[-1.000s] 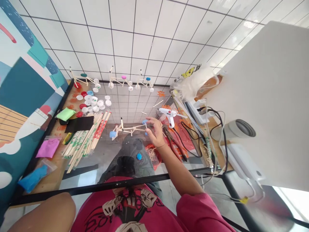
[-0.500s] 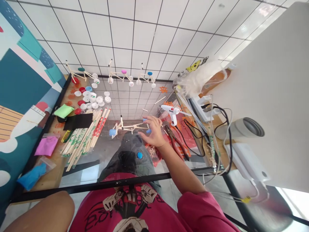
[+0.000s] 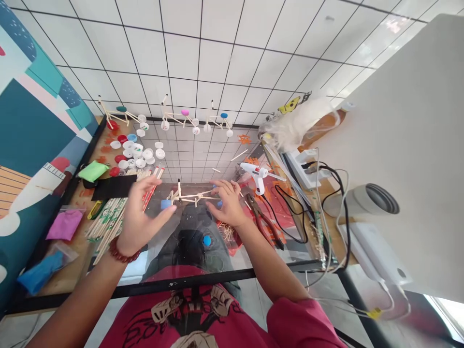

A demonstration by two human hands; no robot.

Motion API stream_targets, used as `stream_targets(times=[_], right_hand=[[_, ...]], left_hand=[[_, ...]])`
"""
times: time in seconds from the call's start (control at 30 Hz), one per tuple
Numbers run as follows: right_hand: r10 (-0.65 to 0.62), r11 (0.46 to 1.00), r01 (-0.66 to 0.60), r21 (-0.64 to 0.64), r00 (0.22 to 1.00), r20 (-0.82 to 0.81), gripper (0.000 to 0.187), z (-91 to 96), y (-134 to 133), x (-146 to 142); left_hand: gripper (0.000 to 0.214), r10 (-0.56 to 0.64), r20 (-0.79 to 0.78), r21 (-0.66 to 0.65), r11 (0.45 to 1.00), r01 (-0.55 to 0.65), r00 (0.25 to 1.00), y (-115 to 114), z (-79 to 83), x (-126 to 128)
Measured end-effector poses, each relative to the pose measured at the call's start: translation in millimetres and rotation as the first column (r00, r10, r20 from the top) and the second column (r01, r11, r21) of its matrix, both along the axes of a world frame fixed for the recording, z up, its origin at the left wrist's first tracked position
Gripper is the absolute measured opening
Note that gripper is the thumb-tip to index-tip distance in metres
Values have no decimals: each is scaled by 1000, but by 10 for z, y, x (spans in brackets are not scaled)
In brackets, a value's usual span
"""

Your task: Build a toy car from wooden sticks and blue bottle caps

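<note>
A small bicycle-like frame of thin wooden sticks [image 3: 197, 197] lies on the glass tabletop in front of me. It has a light blue bottle cap [image 3: 166, 204] at its left end and a black-tipped stick standing up from it. My left hand [image 3: 139, 217], with a beaded bracelet at the wrist, is open beside that end, thumb tip close to the cap. My right hand [image 3: 229, 205] hovers at the other end, fingers spread and thumb apart, partly covering more blue caps there. Whether either hand touches the frame, I cannot tell.
A white glue gun [image 3: 258, 176] and red-handled pliers [image 3: 266, 222] lie to the right. Bundled chopsticks [image 3: 112, 212], white caps [image 3: 137, 152] and bagged clay [image 3: 65, 224] are at left. Several finished stick models [image 3: 181, 118] stand along the back edge.
My left hand has come up from the lower left, where only part of the arm showed, to the frame's left end. My right hand stays nearly in place.
</note>
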State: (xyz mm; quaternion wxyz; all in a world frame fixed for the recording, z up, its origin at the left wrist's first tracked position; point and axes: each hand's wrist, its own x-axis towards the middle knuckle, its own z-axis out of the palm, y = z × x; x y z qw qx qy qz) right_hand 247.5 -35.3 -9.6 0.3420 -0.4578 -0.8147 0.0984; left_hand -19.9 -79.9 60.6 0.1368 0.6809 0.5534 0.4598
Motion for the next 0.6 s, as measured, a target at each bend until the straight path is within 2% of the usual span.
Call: stream_targets(times=[0.07, 0.17, 0.27, 0.33, 0.47, 0.6], right_hand=[[-2, 1000, 2, -1, 1000, 18, 20, 3, 7, -4], [-1, 1000, 1, 8, 999, 42, 17, 3, 17, -6], [-1, 1000, 1, 22, 999, 40, 6, -2, 27, -6], [12, 1000, -12, 18, 999, 32, 10, -5, 33, -7], [53, 999, -53, 5, 998, 44, 7, -8, 45, -18], [24, 1000, -24, 5, 1000, 16, 8, -17, 60, -30]], left_hand=[[58, -114, -27, -76, 991, 111, 993, 145, -93, 42], [42, -218, -31, -173, 962, 210, 975, 357, -243, 116], [24, -255, 32, -193, 947, 256, 966, 465, -361, 167], [15, -275, 66, -198, 939, 283, 959, 477, -420, 180], [16, -261, 80, -190, 943, 271, 962, 454, -512, 165], [17, -238, 122, -176, 950, 257, 964, 442, -540, 139]])
